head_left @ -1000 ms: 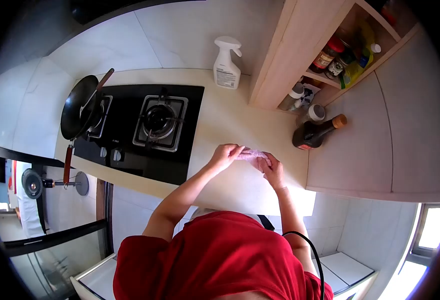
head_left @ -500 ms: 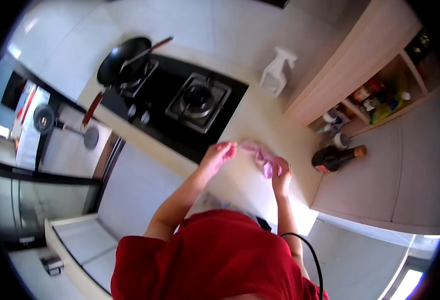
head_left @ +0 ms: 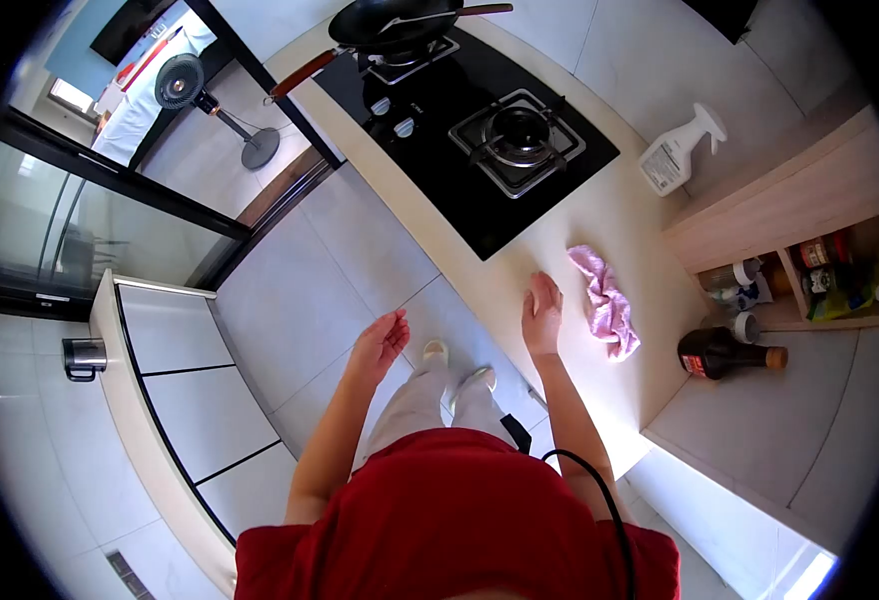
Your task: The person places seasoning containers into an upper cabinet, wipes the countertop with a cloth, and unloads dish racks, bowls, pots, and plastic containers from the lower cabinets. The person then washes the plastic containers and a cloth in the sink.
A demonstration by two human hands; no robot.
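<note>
A crumpled pink cloth (head_left: 608, 308) lies on the pale countertop (head_left: 560, 235), touched by neither hand. My right hand (head_left: 542, 314) is just left of the cloth, over the counter, with its fingers loosely extended and nothing in them. Out over the floor, away from the counter edge, my left hand (head_left: 380, 347) hangs in the air. Its fingers are slightly curled but not closed, and it holds nothing.
A black gas hob (head_left: 480, 140) carries a wok (head_left: 390, 28) with a utensil in it. A spray bottle (head_left: 682, 150) stands by the wall, and a dark sauce bottle (head_left: 725, 354) is near the shelf (head_left: 760, 225). Behind the sliding door stands a fan (head_left: 185, 85).
My right hand has let go of the pink cloth and moved left of it. My left hand has left the counter and is over the floor. The view has turned towards the left.
</note>
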